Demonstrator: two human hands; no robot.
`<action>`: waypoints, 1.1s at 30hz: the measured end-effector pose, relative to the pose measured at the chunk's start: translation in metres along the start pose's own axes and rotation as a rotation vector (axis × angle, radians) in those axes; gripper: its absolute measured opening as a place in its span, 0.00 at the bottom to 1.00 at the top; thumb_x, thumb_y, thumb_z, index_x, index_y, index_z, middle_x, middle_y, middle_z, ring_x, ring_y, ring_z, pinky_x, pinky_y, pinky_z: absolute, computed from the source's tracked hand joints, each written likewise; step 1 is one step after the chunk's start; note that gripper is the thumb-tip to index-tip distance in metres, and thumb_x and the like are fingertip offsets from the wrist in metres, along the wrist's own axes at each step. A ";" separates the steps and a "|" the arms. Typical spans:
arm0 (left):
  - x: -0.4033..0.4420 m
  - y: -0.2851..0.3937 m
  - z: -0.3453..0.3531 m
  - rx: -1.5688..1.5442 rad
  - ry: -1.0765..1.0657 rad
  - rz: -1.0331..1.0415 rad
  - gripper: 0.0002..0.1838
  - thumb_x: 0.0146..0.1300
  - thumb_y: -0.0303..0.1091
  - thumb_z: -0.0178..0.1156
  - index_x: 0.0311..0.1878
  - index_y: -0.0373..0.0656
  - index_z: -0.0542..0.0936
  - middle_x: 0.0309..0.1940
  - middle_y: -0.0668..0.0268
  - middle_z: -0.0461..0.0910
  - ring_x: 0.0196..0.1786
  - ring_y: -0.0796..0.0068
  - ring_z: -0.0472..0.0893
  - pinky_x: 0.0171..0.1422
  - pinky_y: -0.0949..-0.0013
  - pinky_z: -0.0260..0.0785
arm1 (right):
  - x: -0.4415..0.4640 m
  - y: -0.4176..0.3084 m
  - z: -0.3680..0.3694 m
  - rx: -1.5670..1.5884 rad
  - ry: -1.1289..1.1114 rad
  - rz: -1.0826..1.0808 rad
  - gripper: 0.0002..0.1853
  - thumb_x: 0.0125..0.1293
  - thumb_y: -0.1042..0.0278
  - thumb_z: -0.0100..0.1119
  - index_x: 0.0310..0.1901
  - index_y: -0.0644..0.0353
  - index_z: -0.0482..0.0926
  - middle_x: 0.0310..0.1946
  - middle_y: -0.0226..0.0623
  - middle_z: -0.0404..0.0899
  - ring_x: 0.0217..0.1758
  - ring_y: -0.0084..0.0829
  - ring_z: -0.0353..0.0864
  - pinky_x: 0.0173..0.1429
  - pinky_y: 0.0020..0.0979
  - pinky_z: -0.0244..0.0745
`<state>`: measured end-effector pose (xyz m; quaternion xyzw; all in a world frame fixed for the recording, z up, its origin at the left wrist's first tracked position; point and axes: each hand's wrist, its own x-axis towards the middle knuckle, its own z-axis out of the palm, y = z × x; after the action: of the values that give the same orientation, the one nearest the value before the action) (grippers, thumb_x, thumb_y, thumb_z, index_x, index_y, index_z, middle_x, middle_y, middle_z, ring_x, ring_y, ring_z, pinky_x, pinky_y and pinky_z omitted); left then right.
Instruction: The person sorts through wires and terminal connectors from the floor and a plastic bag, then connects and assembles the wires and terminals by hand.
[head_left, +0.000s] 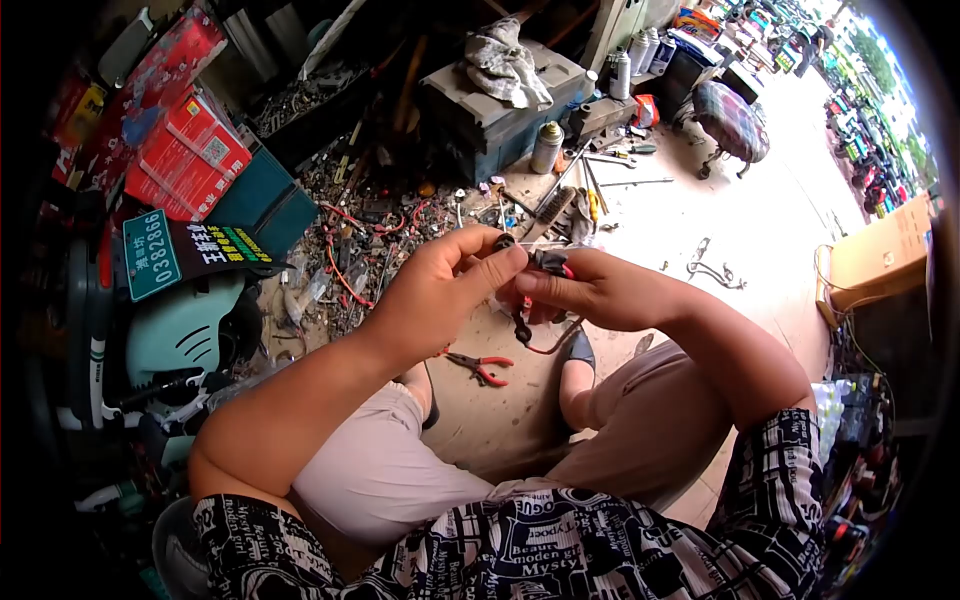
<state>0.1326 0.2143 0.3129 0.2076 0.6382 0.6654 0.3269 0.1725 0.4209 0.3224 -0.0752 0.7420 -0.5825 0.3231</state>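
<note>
Both hands are raised close together over the floor between my knees. My left hand (470, 268) pinches a small dark piece (505, 242) between thumb and fingers. My right hand (590, 285) is closed on a black part (548, 262) with a bit of red or pink beside it. A cable (545, 350) with a dark connector (522, 328) hangs beneath my right hand. Fingers hide much of what is held, so its exact shape is unclear. Below the hands, pliers with red handles (490, 370) lie on the floor between my feet.
Scattered small parts and wires (350, 240) cover the floor ahead and left. A grey toolbox (480, 110) carries a rag (505, 65). Beyond the hands are a spray can (547, 148) and a brush (555, 205). A plaid stool (730, 122) and cardboard box (885, 250) stand right.
</note>
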 end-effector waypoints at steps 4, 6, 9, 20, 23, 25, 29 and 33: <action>0.008 0.004 0.006 -0.100 0.161 0.072 0.11 0.70 0.37 0.55 0.40 0.38 0.79 0.31 0.75 0.77 0.35 0.89 0.70 0.41 0.80 0.64 | -0.003 -0.011 -0.006 -0.134 0.200 -0.033 0.25 0.65 0.46 0.59 0.46 0.65 0.75 0.32 0.33 0.78 0.36 0.20 0.76 0.41 0.25 0.74; 0.008 0.000 -0.001 -0.014 0.176 0.026 0.11 0.69 0.37 0.55 0.41 0.38 0.79 0.31 0.75 0.77 0.35 0.89 0.70 0.41 0.80 0.64 | -0.001 -0.008 -0.005 -0.086 0.234 -0.144 0.25 0.65 0.48 0.60 0.48 0.65 0.75 0.33 0.34 0.79 0.37 0.21 0.78 0.42 0.26 0.74; 0.011 -0.007 -0.003 0.095 0.172 0.033 0.10 0.69 0.35 0.54 0.41 0.38 0.79 0.32 0.75 0.76 0.37 0.88 0.69 0.42 0.79 0.64 | -0.003 0.005 -0.016 -0.185 0.261 -0.213 0.26 0.66 0.55 0.60 0.58 0.64 0.70 0.45 0.39 0.79 0.47 0.30 0.80 0.52 0.32 0.76; 0.008 -0.009 0.015 -0.019 0.116 -0.142 0.10 0.72 0.37 0.47 0.48 0.41 0.72 0.36 0.67 0.78 0.35 0.79 0.79 0.41 0.73 0.73 | -0.003 0.016 -0.003 -0.817 0.348 -0.489 0.12 0.65 0.59 0.54 0.38 0.60 0.76 0.30 0.44 0.75 0.33 0.46 0.78 0.37 0.41 0.74; 0.005 -0.019 0.021 0.003 0.150 -0.153 0.12 0.73 0.39 0.45 0.49 0.41 0.71 0.38 0.66 0.78 0.37 0.78 0.79 0.42 0.74 0.74 | -0.007 0.016 0.005 -0.942 0.337 -0.532 0.10 0.64 0.61 0.55 0.38 0.59 0.75 0.28 0.40 0.73 0.30 0.44 0.77 0.34 0.40 0.73; 0.005 -0.025 0.024 -0.014 0.184 -0.171 0.13 0.74 0.40 0.44 0.49 0.41 0.71 0.38 0.66 0.77 0.38 0.77 0.79 0.43 0.73 0.74 | -0.012 0.010 0.010 -0.985 0.343 -0.578 0.09 0.63 0.61 0.55 0.38 0.58 0.75 0.27 0.40 0.73 0.29 0.43 0.77 0.32 0.40 0.73; -0.005 -0.010 0.029 -0.438 0.107 -0.359 0.15 0.75 0.42 0.40 0.53 0.43 0.69 0.38 0.63 0.77 0.34 0.69 0.80 0.37 0.66 0.76 | -0.016 0.006 0.017 -0.921 0.353 -0.593 0.10 0.63 0.61 0.55 0.36 0.58 0.75 0.27 0.39 0.73 0.28 0.43 0.77 0.30 0.40 0.71; -0.013 0.001 0.025 -0.597 -0.072 -0.519 0.14 0.75 0.45 0.38 0.51 0.46 0.67 0.31 0.61 0.75 0.14 0.75 0.65 0.18 0.73 0.59 | -0.022 0.000 0.020 -0.874 0.395 -0.689 0.10 0.63 0.60 0.56 0.35 0.58 0.76 0.27 0.40 0.74 0.28 0.43 0.77 0.29 0.40 0.71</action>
<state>0.1585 0.2233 0.3184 -0.0416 0.4363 0.7092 0.5522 0.2013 0.4153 0.3293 -0.3281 0.8922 -0.2970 -0.0898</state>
